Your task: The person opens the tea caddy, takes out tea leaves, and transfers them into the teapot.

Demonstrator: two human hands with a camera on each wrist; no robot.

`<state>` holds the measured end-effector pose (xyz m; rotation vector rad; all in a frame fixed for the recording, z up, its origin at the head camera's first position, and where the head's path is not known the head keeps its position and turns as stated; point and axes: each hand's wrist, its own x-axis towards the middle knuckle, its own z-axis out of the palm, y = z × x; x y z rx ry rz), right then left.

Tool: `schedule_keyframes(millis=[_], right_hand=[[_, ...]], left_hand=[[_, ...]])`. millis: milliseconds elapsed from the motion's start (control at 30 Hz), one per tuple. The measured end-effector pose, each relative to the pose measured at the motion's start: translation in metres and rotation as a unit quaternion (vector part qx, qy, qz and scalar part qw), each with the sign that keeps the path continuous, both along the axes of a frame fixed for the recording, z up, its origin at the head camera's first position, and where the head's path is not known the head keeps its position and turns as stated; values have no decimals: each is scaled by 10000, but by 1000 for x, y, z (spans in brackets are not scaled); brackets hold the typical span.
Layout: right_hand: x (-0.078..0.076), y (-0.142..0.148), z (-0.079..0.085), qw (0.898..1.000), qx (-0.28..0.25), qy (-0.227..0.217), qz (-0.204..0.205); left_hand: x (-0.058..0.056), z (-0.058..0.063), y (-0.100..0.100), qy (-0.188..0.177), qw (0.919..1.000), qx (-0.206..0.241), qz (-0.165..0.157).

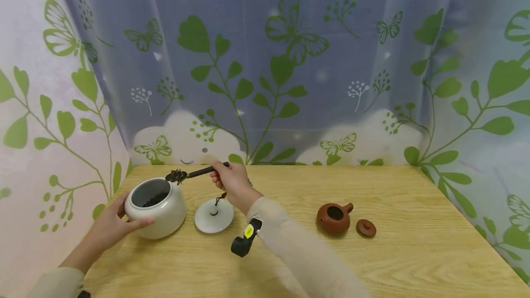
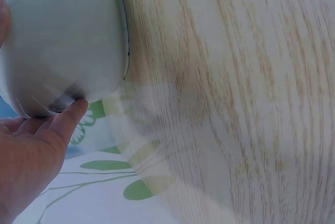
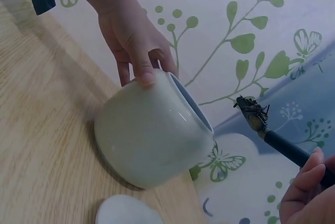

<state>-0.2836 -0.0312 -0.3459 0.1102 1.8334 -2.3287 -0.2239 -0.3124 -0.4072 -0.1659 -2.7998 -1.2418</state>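
My left hand grips a glossy white jar on the left of the table, thumb across its front and fingers around the far side. Dark tea leaves lie inside its wide mouth. A tea scoop with a slim black handle is held in my right hand, its bowl heaped with dark leaves. In the head view this bowl overlaps the jar's right rim; the right wrist view shows the scoop apart from the mouth. The left wrist view catches my fingers on the jar's side.
Right of the jar lies its round white lid with a corded knob, beneath my right wrist. A reddish-brown clay teapot, uncovered, stands farther right, its small lid beside it. Patterned curtains border the wooden table.
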Motion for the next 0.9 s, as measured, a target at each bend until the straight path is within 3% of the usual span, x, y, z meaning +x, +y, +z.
schedule_keyframes(millis=[567, 900], right_hand=[[-3, 74, -6, 9994, 67, 86, -338], [4, 117, -7, 9988, 74, 87, -467]], left_hand=[[-1, 0, 0, 3, 10000, -9, 8], [0, 0, -1, 35, 9999, -135, 22]])
